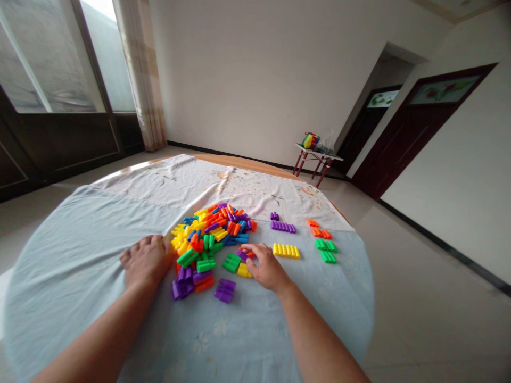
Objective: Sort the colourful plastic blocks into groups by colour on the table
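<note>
A pile of small ribbed plastic building pieces (211, 229) in yellow, orange, purple, green and blue lies on a cloth-covered table. My left hand (147, 260) rests at the pile's left edge, fingers spread, palm down. To the right, my right hand (265, 266) is curved over a few loose pieces, its thumb and fingers apart. A green piece (231, 263) and a yellow piece (244, 270) lie by its fingertips. Purple and orange bits show between finger and thumb; whether they are touched is hard to see. A separate purple piece (225, 291) lies nearer me.
Sorted by colour on the right are a purple row (283, 227), a yellow row (286, 250), orange pieces (321, 233) and green pieces (326, 246). The light-blue cloth (72, 266) has wrinkles. A small side table (319, 154) with bags stands by the far wall.
</note>
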Tool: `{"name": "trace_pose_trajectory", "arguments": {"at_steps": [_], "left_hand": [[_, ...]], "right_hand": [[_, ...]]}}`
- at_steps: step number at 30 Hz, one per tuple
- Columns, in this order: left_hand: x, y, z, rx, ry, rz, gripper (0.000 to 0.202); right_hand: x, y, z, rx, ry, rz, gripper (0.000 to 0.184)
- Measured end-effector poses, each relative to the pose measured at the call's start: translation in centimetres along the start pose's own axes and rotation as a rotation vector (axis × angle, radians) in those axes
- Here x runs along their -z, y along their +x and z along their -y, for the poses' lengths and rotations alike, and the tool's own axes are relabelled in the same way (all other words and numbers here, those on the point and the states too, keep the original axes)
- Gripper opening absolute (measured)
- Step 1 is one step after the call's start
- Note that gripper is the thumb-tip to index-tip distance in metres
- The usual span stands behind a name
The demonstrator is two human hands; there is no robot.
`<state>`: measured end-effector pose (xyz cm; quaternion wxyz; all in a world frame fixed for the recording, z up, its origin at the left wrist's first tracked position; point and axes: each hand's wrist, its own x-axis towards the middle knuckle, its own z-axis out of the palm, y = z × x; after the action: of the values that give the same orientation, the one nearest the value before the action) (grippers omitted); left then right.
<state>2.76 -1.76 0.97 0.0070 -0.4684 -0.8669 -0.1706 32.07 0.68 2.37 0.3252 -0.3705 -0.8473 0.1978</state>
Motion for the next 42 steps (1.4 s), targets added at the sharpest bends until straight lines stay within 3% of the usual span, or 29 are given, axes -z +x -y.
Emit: {"name": "trace_pose_trajectory", "arguments": {"at_steps": [4, 8, 16, 23, 28, 34, 37, 42], "left_hand": [[-0.1, 0.1, 0.1, 0.0, 0.008, 0.014, 0.054], [0.0, 0.1, 0.2, -0.003, 0.02, 0.036, 0.056], [0.3, 0.3, 0.1, -0.005, 0.037, 0.059, 0.059], [-0.1, 0.8, 0.4, 0.015, 0.067, 0.084, 0.06], [-0.2, 1.0, 0.5, 0.01, 0.088, 0.102, 0.061], [-0.1, 1.0, 0.4, 0.007, 0.085, 0.111, 0.061], [0.1, 0.9, 0.3, 0.012, 0.081, 0.11, 0.06], [0.3, 0.7, 0.2, 0.014, 0.084, 0.103, 0.059]], "right_hand": [[0.6, 0.1, -0.2, -0.017, 0.116, -0.003, 0.045], [1.9, -0.1, -0.6, -0.042, 0.067, 0.028, 0.049], [3.1, -0.9, -1.7, -0.006, -0.009, 0.267, 0.051], [2.4, -0.9, -1.3, -0.198, -0.168, 0.157, 0.025], [2.5, -1.0, -1.2, -0.218, -0.198, 0.253, 0.018], [3.1, -1.1, -1.3, -0.02, -0.119, 0.277, 0.041], [3.1, -1.2, -1.4, -0.09, -0.136, 0.23, 0.046], [3.3, -1.1, -1.3, -0.237, -0.22, 0.283, 0.032]]}}
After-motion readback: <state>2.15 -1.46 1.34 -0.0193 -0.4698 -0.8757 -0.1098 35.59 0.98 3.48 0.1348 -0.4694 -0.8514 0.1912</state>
